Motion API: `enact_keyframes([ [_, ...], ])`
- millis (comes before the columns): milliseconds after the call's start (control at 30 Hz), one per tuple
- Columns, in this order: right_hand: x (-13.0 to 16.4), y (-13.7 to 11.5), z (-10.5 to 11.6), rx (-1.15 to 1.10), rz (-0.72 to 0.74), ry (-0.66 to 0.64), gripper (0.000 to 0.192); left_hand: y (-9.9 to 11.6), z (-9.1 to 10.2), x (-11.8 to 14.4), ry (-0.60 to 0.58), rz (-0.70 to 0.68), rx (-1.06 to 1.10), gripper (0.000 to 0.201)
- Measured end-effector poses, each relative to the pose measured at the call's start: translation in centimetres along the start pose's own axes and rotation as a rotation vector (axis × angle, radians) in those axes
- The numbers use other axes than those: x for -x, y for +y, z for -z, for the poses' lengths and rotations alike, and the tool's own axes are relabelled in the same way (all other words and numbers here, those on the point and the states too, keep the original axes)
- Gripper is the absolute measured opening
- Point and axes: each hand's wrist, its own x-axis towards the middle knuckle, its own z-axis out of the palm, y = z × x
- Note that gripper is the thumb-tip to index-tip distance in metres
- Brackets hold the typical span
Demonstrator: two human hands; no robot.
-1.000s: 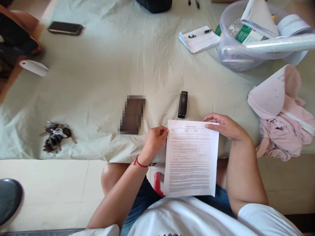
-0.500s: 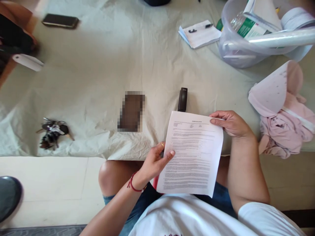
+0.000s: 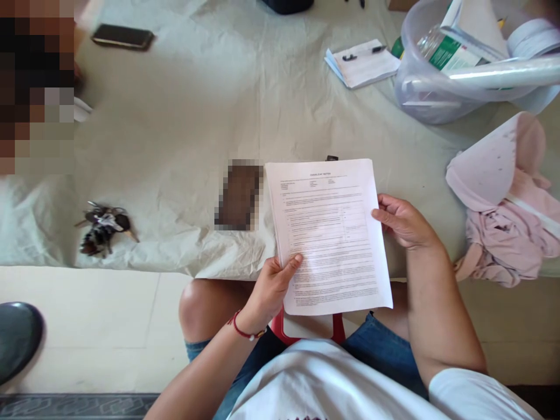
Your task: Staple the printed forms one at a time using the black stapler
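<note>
A stack of printed paper sheets [image 3: 328, 245] is held up between my hands, over the table's near edge and my lap. My left hand [image 3: 276, 286] grips its lower left edge, thumb on top and fingers behind. At the upper right edge, my right hand [image 3: 405, 220] pinches the sheets with the thumb in front. Only the tip of a dark stapler-like object [image 3: 332, 158] shows above the paper; the rest is covered. Left of the sheets lies a dark pixelated rectangle [image 3: 238, 197] on the cloth.
The table has a pale green cloth [image 3: 184, 116]. On it are keys [image 3: 105, 227], a phone [image 3: 122, 37], a paper pad with a pen [image 3: 363, 64], a clear plastic tub [image 3: 433, 99] full of items, and pink fabric [image 3: 503, 233]. A blurred-out person [image 3: 37, 87] is at upper left.
The sheets have moved up and slightly left and turned straighter, now covering most of the dark stapler-like object. My left hand has slid a little upward with them. Both hands keep their hold.
</note>
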Motion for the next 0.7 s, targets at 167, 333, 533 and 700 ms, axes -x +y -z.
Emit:
enact_keyframes([
  [167,0.5,0.5,0.1,0.143,-0.072,-0.047,0.054,0.0,-1.5,-1.2,0.047,-0.017,0.024,0.052],
  [333,1.3,0.2,0.9,0.136,-0.035,0.005,0.05,-0.2,-1.2,-1.0,0.099,-0.091,0.037,0.056],
  [533,1.6,0.3,2.2,0.122,-0.027,0.006,0.044,0.0,0.1,-0.7,0.119,-0.156,-0.178,0.051],
  [700,1.4,0.5,3.1,0.145,-0.016,0.076,0.049,0.6,-0.1,-1.3,0.213,-0.26,-0.313,0.047],
])
